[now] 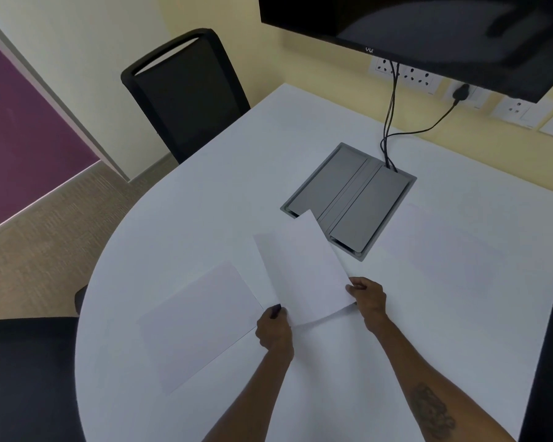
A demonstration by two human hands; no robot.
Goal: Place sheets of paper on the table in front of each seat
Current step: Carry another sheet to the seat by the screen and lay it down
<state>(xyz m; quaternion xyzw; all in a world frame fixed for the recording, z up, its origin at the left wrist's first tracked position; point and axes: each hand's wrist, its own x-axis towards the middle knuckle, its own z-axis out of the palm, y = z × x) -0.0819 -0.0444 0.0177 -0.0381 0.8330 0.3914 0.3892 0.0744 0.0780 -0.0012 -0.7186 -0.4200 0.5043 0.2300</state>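
Left hand [273,330] and right hand [367,298], each grip pinched shut on a near corner of the held sheets [300,269]; paper fans up and away from both hands, raised off the white counter [332,378]. Flat sheet [198,323] lies just left. Beyond: grey cable box [351,196], another sheet [441,247] right, black chair [186,97].

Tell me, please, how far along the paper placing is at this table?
One sheet already lies flat at the near left, by the dark seat at the lower left edge. A faint second sheet seems to lie on the right. The left hand and right hand hold the remaining sheets above the table. The spot before the far black chair is still bare.
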